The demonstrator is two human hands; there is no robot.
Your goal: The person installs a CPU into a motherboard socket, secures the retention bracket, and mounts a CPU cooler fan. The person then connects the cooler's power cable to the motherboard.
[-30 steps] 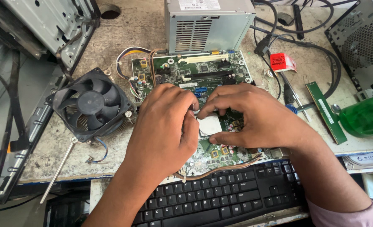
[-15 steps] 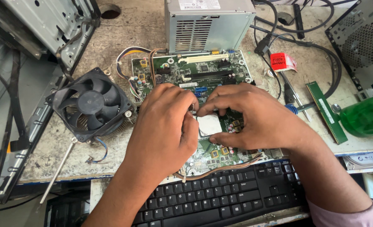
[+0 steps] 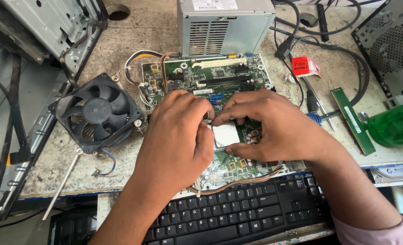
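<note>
Processor chip (image 3: 225, 134), square and silver, sits in its socket on the green circuit board (image 3: 210, 77) at the middle of the desk (image 3: 156, 31). Both hands crowd over it. Left hand (image 3: 176, 140) lies on the chip's left side, fingers (image 3: 200, 109) curled and pressed together near the chip's upper left corner; whether they pinch anything there, cannot tell. Right hand (image 3: 278, 127) cups the chip from the right: forefinger tip at the top edge, thumb along the bottom edge, fingers bent around it and touching or nearly touching the rim. Fingertips of the two hands almost meet above the chip.

Outward: black keyboard (image 3: 237, 213) just below the board, under the wrists. Black cooling fan (image 3: 97, 113) on its finned block lies left of the board. Grey power supply box (image 3: 226, 25) stands behind the board. Right of the board: screwdriver (image 3: 314, 100), green memory stick (image 3: 352, 120), red tag (image 3: 301, 66), green bottle (image 3: 396, 124), black cables (image 3: 342, 50). Open metal case (image 3: 51, 27) at top left.
</note>
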